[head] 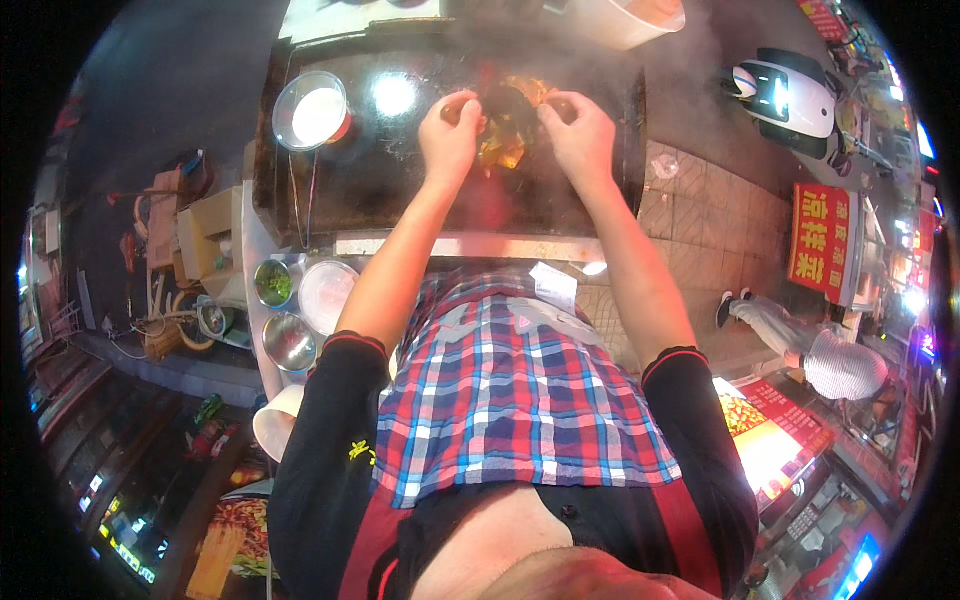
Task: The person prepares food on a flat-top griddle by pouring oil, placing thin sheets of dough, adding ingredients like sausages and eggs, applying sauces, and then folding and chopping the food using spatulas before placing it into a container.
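Over a dark griddle plate (pixel 360 191), both my hands are closed around brown rounded handles. My left hand (pixel 450 139) holds one handle just left of a pile of yellowish, glossy food (pixel 502 146). At the right of that pile, my right hand (pixel 581 135) grips the other handle. The tool ends below the handles are blurred by steam and dark against the food, so their kind is not clear. A clear round tub with white contents (pixel 313 112) stands on the griddle's left part, and long thin utensils (pixel 304 195) lie below it.
A white bucket (pixel 630 26) stands beyond the griddle. Near my left forearm are a bowl of chopped greens (pixel 274 283), a lidded white tub (pixel 328 296) and a metal bowl (pixel 289 343). A person (pixel 832 364) is at the right, below a parked scooter (pixel 795 101). Steam drifts over the griddle.
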`<state>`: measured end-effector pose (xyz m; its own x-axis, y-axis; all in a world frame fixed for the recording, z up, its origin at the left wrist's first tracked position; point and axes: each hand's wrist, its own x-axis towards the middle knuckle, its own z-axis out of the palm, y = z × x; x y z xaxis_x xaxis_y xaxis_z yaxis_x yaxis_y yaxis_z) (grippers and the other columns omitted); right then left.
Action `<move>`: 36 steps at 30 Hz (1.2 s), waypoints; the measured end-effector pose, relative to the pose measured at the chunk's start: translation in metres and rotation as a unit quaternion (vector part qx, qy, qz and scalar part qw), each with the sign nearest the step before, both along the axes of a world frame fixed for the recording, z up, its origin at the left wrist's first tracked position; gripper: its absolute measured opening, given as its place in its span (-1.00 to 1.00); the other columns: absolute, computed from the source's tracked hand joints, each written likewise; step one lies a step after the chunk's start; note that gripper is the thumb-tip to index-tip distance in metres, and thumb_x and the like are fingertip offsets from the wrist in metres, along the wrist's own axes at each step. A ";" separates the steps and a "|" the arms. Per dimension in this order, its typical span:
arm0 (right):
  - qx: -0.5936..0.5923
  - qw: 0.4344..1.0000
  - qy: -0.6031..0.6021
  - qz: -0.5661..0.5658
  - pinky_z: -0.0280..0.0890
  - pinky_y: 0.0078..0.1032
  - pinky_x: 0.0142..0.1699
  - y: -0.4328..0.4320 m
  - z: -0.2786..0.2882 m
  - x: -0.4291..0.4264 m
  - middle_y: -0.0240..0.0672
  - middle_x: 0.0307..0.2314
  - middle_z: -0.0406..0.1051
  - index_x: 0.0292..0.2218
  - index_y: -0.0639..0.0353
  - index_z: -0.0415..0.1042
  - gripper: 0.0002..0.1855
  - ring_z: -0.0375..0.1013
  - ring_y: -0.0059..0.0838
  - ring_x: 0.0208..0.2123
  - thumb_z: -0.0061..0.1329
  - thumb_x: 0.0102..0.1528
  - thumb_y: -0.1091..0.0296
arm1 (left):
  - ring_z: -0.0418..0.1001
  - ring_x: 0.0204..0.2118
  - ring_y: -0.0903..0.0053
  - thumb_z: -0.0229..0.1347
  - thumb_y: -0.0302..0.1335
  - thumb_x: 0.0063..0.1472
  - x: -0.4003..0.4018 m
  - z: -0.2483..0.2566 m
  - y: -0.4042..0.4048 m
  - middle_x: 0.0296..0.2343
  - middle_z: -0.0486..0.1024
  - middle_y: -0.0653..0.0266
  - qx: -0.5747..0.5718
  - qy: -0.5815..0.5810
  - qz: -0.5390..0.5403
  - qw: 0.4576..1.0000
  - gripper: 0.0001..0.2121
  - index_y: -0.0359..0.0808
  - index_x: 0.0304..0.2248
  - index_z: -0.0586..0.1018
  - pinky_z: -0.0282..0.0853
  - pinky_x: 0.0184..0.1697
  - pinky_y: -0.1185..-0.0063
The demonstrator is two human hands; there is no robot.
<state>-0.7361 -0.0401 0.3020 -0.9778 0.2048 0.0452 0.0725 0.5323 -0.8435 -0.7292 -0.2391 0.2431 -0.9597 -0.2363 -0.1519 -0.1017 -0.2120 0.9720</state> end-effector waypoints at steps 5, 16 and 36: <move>-0.160 0.982 -0.100 -0.019 0.57 -0.56 -0.29 0.123 -0.014 -0.043 -0.23 -0.33 0.62 -0.09 0.36 0.58 -0.72 0.64 -0.49 -0.40 0.18 0.22 0.37 | 0.65 -0.32 0.51 0.21 -0.40 0.38 0.040 -0.009 -0.073 -0.26 0.64 0.22 0.060 -0.044 0.112 0.991 -0.74 -0.40 -0.05 0.63 0.60 -0.25 0.57; -0.283 0.934 -0.195 0.094 0.57 -0.50 -0.30 0.024 -0.080 -0.085 -0.21 -0.33 0.61 -0.14 0.35 0.56 -0.78 0.65 -0.37 -0.40 0.12 0.27 0.37 | 0.65 -0.31 0.43 0.22 -0.39 0.38 0.018 -0.043 -0.075 -0.18 0.61 0.16 0.082 -0.133 0.088 0.984 -0.71 -0.45 -0.05 0.59 0.63 -0.23 0.49; 0.109 0.941 0.134 0.290 0.47 -0.37 -0.07 -0.067 -0.031 -0.095 -0.15 -0.24 0.57 -0.13 0.20 0.60 -0.76 0.62 -0.23 -0.23 0.17 0.14 0.41 | 0.63 -0.33 0.52 0.20 -0.40 0.40 0.162 -0.005 -0.085 -0.28 0.60 0.22 0.049 -0.084 0.246 0.964 -0.75 -0.42 -0.06 0.59 0.60 -0.26 0.57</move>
